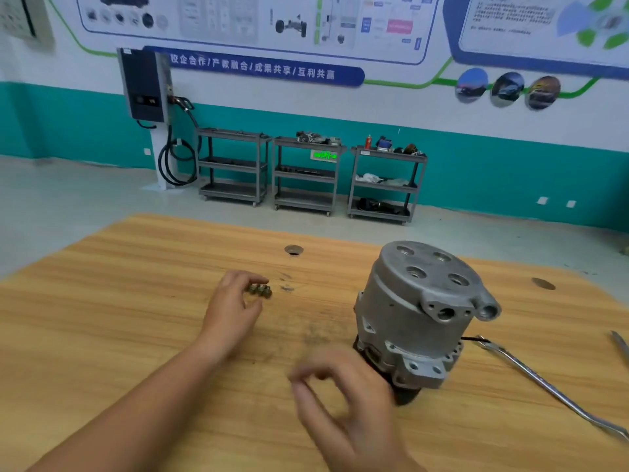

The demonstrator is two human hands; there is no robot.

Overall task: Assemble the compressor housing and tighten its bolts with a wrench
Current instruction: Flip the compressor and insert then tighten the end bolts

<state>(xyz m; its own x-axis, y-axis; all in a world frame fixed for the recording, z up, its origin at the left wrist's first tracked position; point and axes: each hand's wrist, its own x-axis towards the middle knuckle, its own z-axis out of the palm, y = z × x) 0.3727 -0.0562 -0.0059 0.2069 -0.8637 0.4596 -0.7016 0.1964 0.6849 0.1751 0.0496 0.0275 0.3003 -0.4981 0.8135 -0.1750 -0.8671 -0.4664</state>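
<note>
Left hand [235, 301] pinches the bolts [260, 290]; right hand [340, 396] blurred, grip unclear. Judged step: fetching bolts. Next move: seat them in the housing [422, 301].

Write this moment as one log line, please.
left hand: pinches bolts on table | right hand: blurred, near compressor | wrench: lying on table, untouched

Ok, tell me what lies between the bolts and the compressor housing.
No object: between the bolts and the compressor housing the head view shows only bare wooden table with dark smudges.
</note>
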